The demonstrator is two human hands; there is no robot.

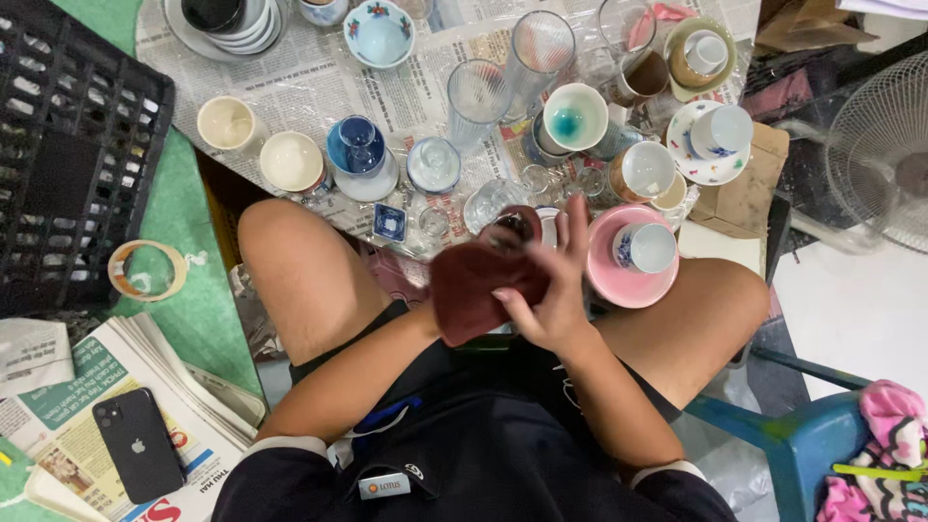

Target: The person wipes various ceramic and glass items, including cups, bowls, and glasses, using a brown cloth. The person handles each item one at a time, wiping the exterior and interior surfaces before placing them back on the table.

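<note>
Here your right hand [553, 280] is open, its fingers spread flat against a dark red cloth [474, 285] held over your lap, between your knees. Your left hand is hidden under that cloth, so you cannot tell how it grips; only the forearm shows, running up into the folds. A small dark cup [517, 224] pokes out at the top of the cloth, just beyond your right fingertips; how it is held is hidden.

Just right of your right hand sits a pink saucer [628, 280] with a white cup [646, 247] on it, close to your right knee. Beyond it, newspaper [319, 82] covers the surface, crowded with cups, bowls and glasses: a blue cup [360, 150], two cream cups [290, 161], tall clear glasses [478, 97] and a white cup with a teal inside [575, 116].

To your left lies a black crate [68, 145], a tape roll [147, 271] on the green floor, and a black phone [138, 445] on stacked newspapers. A white fan [884, 145] stands far right.
</note>
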